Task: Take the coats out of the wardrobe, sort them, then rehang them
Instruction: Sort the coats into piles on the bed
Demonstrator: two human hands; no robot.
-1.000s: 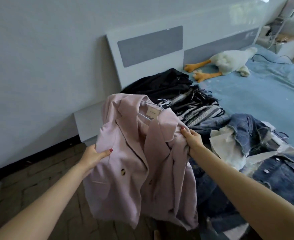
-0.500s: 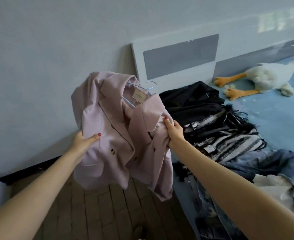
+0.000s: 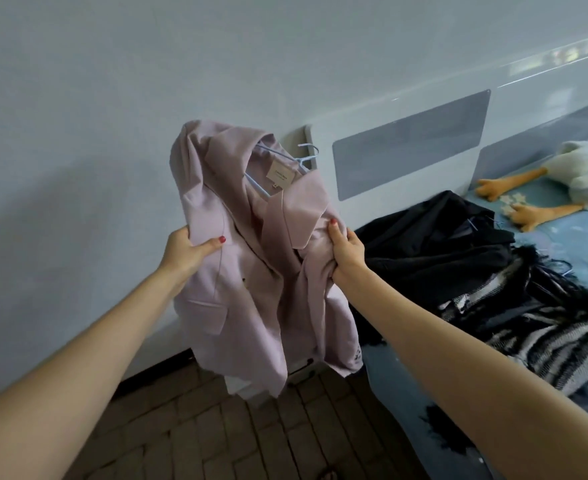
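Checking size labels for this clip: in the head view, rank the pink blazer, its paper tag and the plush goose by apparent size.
1. pink blazer, held close to the camera, so its lead is partly nearness.
2. plush goose, farther off and cut by the frame edge.
3. paper tag.

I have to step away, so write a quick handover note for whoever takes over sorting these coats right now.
Left hand grips the pale pink blazer by its side; right hand bunches its front.
The blazer is on a light blue wire hanger, held up off the blue bed.
Done: coats are out, black coats and a black-and-white striped knit piled on the bed.
Left: sort, rehang all.
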